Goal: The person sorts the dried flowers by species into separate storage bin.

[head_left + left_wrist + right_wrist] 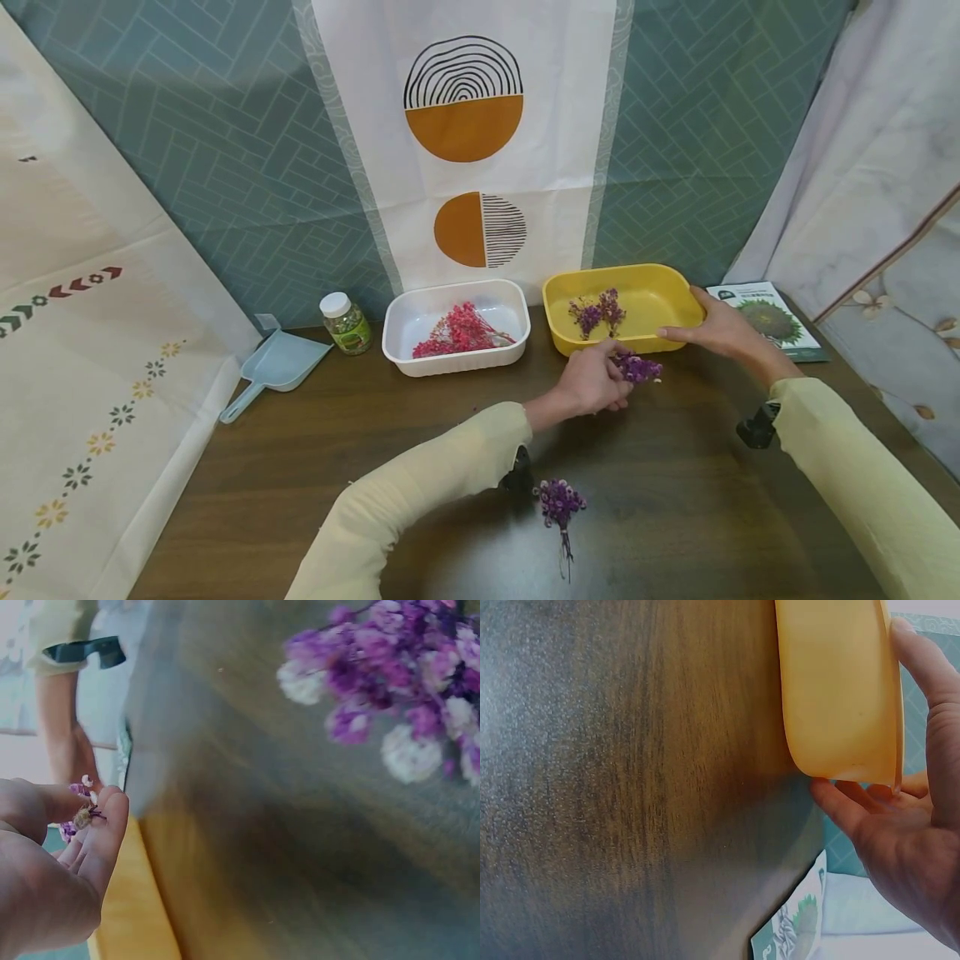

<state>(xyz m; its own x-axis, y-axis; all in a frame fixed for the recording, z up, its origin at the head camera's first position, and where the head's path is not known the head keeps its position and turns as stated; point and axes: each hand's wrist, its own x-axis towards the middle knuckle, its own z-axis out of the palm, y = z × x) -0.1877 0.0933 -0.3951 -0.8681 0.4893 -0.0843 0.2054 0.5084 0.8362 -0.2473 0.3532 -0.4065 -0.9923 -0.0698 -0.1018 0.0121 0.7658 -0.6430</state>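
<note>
My left hand holds a small bunch of purple dried flowers just in front of the yellow plastic tub. Bits of that bunch show between thumb and fingers in the left wrist view. At the tub's right end, my right hand grips the corner, with its thumb along the rim and its fingers against the end wall. Two purple sprigs lie inside the tub, toward its left. Another tied purple bunch rests on the table near the front, beneath my left wrist.
Left of the tub stands a white tub holding pink dried flowers. A white-lidded jar and a light blue dustpan sit farther left. A booklet lies right of my right hand. Fabric hangs along the table's back.
</note>
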